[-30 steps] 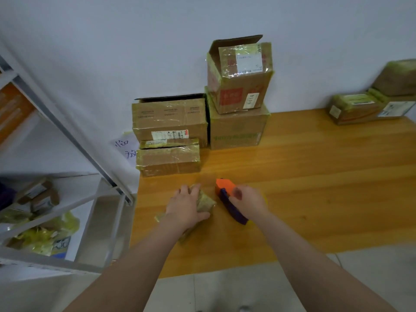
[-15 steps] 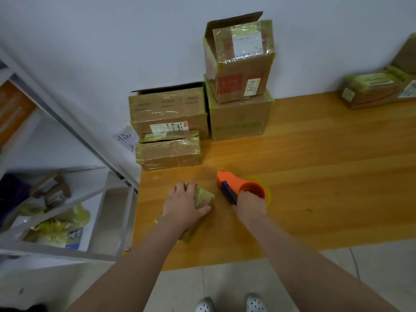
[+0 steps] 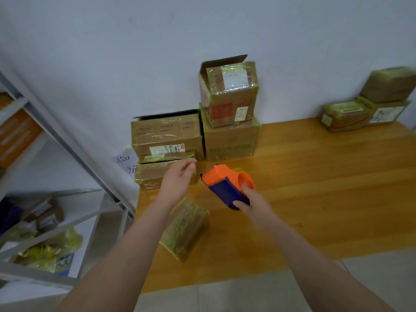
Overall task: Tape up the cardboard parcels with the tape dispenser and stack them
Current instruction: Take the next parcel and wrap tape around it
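**Letting go of the small parcel, tape dispenser lifted**

Lifting clear of the desk (image 3: 315, 176), the right hand (image 3: 252, 204) is clenched round the blue handle of the orange tape dispenser (image 3: 226, 184), its nose pointing up and away toward the stacked boxes. Half a second ago the dispenser sat on the wood beside the parcel, and the left hand pressed down on that parcel. Now the left hand (image 3: 179, 182) has come off it and hangs released, fingers loosely spread, above the desk in front of the low flat parcel (image 3: 150, 176) at the wall.

The small wrapped parcel (image 3: 185, 228) lies alone near the desk's front left edge, angled, already glossy with yellowish tape, touched by neither hand. Behind stand two stacks: a wide box (image 3: 166, 136) on the flat parcel, and an open-flapped box (image 3: 228, 91) atop a larger carton (image 3: 231, 140). More parcels (image 3: 364, 109) sit far right.

Judging by this, taping of the small parcel looks finished or paused; stacking it probably comes next.
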